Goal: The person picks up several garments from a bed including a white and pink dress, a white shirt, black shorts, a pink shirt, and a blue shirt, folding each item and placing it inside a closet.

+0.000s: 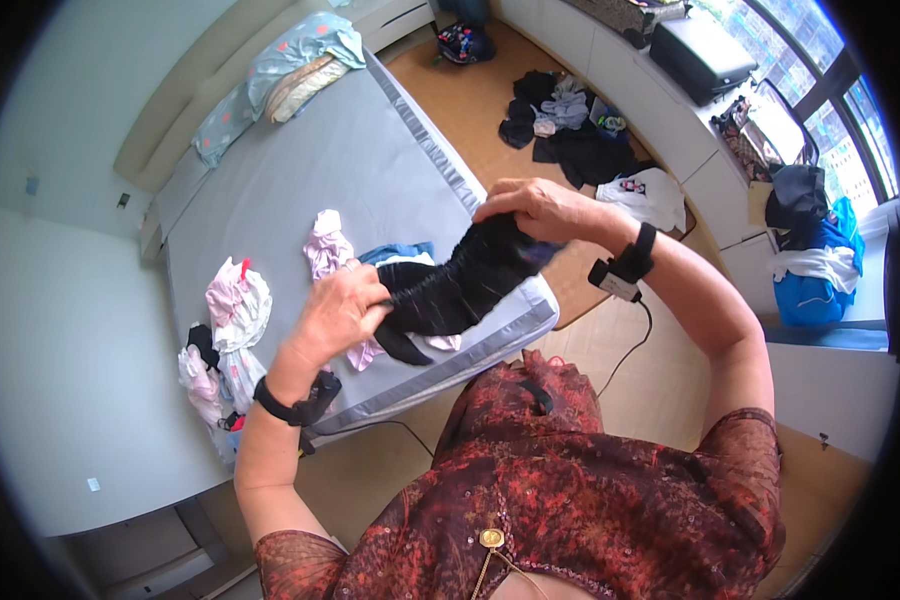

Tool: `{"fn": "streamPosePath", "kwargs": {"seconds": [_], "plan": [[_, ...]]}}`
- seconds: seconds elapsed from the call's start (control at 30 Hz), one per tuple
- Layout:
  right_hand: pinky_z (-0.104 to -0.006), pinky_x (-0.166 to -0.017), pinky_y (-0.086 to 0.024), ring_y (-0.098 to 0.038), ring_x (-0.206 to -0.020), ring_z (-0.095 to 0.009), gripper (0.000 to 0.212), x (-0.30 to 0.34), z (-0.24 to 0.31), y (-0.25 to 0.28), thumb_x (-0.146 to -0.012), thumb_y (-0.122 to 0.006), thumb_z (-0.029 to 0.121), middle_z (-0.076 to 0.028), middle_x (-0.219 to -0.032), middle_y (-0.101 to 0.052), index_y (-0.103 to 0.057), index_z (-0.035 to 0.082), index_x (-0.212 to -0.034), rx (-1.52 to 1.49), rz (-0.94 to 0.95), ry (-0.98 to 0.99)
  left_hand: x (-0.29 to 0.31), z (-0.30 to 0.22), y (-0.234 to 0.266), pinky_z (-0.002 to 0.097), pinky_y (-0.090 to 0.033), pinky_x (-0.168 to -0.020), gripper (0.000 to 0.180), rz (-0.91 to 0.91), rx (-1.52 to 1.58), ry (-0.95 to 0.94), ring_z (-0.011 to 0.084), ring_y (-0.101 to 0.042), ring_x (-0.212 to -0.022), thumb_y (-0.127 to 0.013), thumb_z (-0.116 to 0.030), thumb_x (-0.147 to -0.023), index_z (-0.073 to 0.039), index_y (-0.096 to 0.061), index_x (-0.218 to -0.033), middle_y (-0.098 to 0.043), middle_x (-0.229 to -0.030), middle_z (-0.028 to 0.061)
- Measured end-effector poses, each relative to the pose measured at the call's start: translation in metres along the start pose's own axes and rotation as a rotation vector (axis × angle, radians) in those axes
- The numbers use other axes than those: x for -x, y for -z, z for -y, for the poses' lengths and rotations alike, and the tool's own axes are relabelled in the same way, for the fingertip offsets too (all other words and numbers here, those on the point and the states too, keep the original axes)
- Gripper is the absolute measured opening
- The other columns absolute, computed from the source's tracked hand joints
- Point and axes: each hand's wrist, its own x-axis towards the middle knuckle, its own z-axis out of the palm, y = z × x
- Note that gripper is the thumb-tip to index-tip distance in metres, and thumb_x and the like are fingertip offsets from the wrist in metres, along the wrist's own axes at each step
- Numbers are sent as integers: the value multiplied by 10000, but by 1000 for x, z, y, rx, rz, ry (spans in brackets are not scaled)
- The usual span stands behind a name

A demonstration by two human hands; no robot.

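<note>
Where the grey bed (300, 180) runs off toward the left of the view, a small heap of pink and white clothes (228, 330) lies at its near edge, with a dark piece tucked among them. Farther up, at the head of the bed, a pale blue patterned pillow (270, 70) sits rumpled on the sheet. Next comes the left hand (338, 310), a black strap at its wrist, its fingers curled and closed around the lower end of a black garment (450, 285). Just behind that hand, a crumpled pink garment (326, 245) and a bit of blue cloth (395, 250) rest on the sheet. The black garment is held in the air above the near corner of the bed, bunched and wrinkled, stretched on a slant between the two hands. Its upper end is pinched in the right hand (530, 208), whose fingers fold down over the fabric; that wrist too wears a black strap, with a small device and a cable hanging from it. Beyond, on the wooden floor, a dark pile of clothes (570, 130) lies spread out. At the far right, a blue bag (815, 290) with white and black cloth heaped on it stands by the window.
</note>
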Motion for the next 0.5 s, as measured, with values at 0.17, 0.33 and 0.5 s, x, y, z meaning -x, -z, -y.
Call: {"fn": "streamPosePath", "kwargs": {"seconds": [0.17, 0.33, 0.5], "plan": [[-417, -725, -472, -579, -848, -341, 212, -25, -26, 1, -641, -511, -20, -143, -857, -582, -587, 24, -834, 243, 68, 119, -1, 3, 31, 364, -472, -746, 130, 43, -127, 110, 290, -586, -841, -670, -111, -679, 6, -615, -694, -640, -805, 112], [-421, -678, -458, -586, -784, -316, 101, -78, -38, 6, -594, -553, 16, -124, -732, -565, -556, 31, -694, 603, -42, 110, 2, -6, 55, 395, -477, -661, 188, 45, -201, 157, 329, -594, -733, -657, -140, -656, 29, -576, -634, -619, -731, 166], [-375, -701, -421, -572, -777, -241, 46, -103, -16, -6, -626, -564, 64, -73, -716, -542, -547, 74, -667, 758, -117, 311, 23, -13, 29, 447, -448, -614, 522, 303, -4, 513, 409, -554, -646, -563, -455, -820, 45, -586, -674, -560, -659, 246]]}}
